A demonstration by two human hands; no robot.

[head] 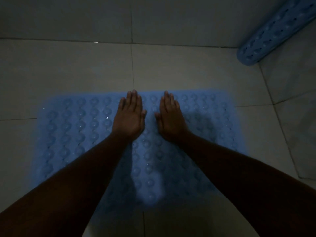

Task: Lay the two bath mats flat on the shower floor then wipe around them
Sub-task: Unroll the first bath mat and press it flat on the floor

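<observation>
A light blue bath mat (pixel 77 130) with rows of round suction bumps lies spread flat on the tiled shower floor. My left hand (pixel 130 117) and my right hand (pixel 171 117) rest palm down on the mat near its far edge, side by side, fingers straight and together, holding nothing. A second blue mat (pixel 273 31) leans rolled or folded in the far right corner, its lower end on the floor. My forearms cover part of the flat mat.
Pale floor tiles (pixel 68 65) with dark grout lines surround the mat. The back wall (pixel 153 14) rises beyond it and a side wall (pixel 299 117) closes the right. The light is dim.
</observation>
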